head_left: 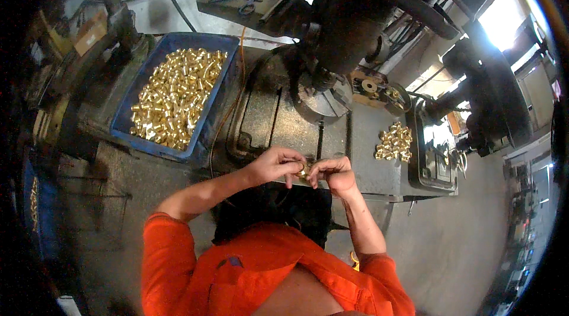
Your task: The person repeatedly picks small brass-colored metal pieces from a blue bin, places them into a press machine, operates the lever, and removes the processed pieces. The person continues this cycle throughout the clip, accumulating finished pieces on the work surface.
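Just below the middle of the frame, holds one small gold piece with both hands, curled and almost closed.

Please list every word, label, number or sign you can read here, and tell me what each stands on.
There is no text I can read in this picture.
Brown box: any print is too small and blurred to read.
Orange shirt: a dark mark on the chest, no readable letters.
Brass piece at the fingers: too small to tell.
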`<action>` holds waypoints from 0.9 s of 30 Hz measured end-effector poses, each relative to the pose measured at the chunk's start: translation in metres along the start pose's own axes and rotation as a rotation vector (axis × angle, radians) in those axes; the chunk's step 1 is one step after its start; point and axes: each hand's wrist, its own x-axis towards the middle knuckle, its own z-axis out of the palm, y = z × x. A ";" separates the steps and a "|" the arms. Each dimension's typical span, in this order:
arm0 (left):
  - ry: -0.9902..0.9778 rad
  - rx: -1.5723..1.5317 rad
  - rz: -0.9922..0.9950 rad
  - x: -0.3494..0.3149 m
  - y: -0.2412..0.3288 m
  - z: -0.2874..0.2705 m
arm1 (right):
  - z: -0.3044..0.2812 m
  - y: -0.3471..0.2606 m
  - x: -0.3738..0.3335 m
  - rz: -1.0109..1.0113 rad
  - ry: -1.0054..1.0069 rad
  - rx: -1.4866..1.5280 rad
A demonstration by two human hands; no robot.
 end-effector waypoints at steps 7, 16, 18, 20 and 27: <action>0.094 -0.210 0.043 0.019 0.004 -0.022 | -0.015 -0.016 0.007 -0.027 0.161 0.033; 0.499 -0.006 0.232 0.097 -0.010 -0.079 | -0.057 -0.059 -0.012 -0.190 0.344 -0.130; 0.517 -0.084 0.218 0.108 -0.020 -0.082 | -0.068 -0.072 -0.008 -0.171 0.355 -0.313; 0.526 -0.131 0.215 0.113 -0.023 -0.079 | -0.085 -0.096 0.005 -0.217 0.351 -0.522; 0.630 -0.162 0.248 0.120 -0.034 -0.067 | -0.173 -0.279 0.122 -0.795 0.817 -1.015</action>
